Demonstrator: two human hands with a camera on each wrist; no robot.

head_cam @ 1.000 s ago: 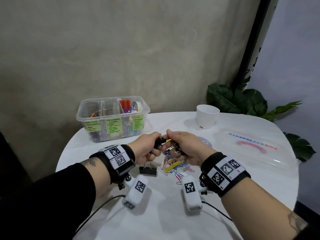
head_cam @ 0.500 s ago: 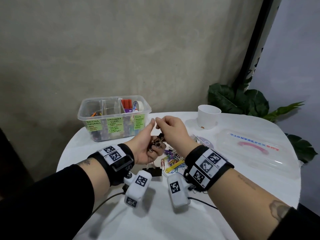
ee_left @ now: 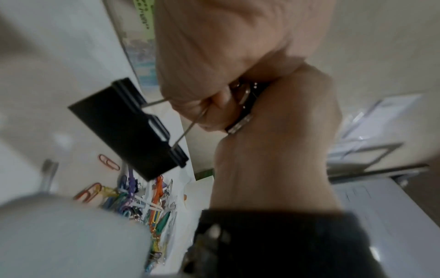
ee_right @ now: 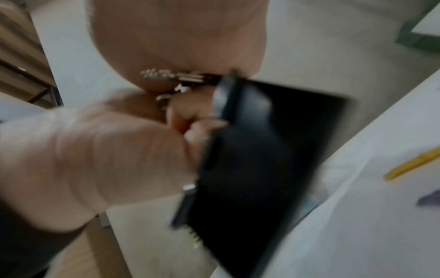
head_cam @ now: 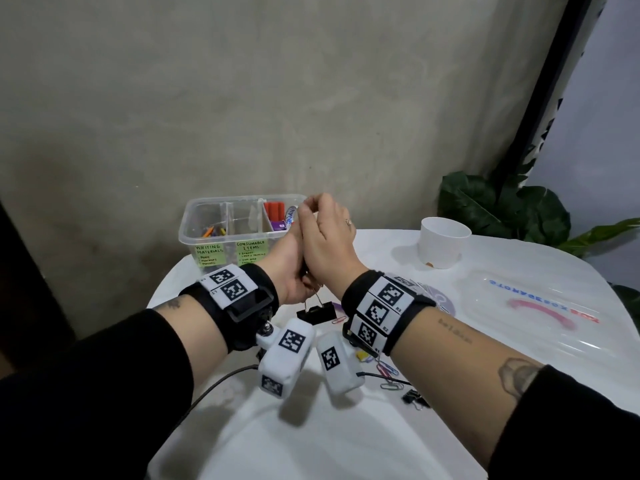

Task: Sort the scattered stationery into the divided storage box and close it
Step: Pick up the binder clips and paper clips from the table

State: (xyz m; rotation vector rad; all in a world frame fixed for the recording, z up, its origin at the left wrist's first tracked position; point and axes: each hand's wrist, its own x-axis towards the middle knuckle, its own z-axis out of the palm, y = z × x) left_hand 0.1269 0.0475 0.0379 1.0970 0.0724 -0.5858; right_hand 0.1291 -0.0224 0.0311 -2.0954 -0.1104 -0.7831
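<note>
both hands are raised together in front of the divided storage box [head_cam: 221, 233], palms pressed close. the left hand [head_cam: 289, 268] has its lower fingers curled round the wire handles of a large black binder clip [head_cam: 316, 313], which hangs below the hands, clear of the white table [head_cam: 311, 441]; more small metal bits show between the two palms in the left wrist view, too blurred to name. the right hand [head_cam: 327, 237] has its fingertips bunched together at the top as if pinching, but what they pinch, if anything, cannot be told. the box stands open at the far left of the table by the wall, with green labels on its front; a few pens lie in its left compartment, the middle one looks nearly bare, and red items and a tape roll sit in the right one, partly hidden behind the hands. the clear lid [head_cam: 540, 310] lies flat at the right side of the table, well apart from the box. a white cup [head_cam: 445, 242] stands behind it, near a leafy plant [head_cam: 502, 209]. coloured paper clips [head_cam: 388, 370] lie scattered under the right wrist, with a small black binder clip [head_cam: 414, 398] just beside them.
</note>
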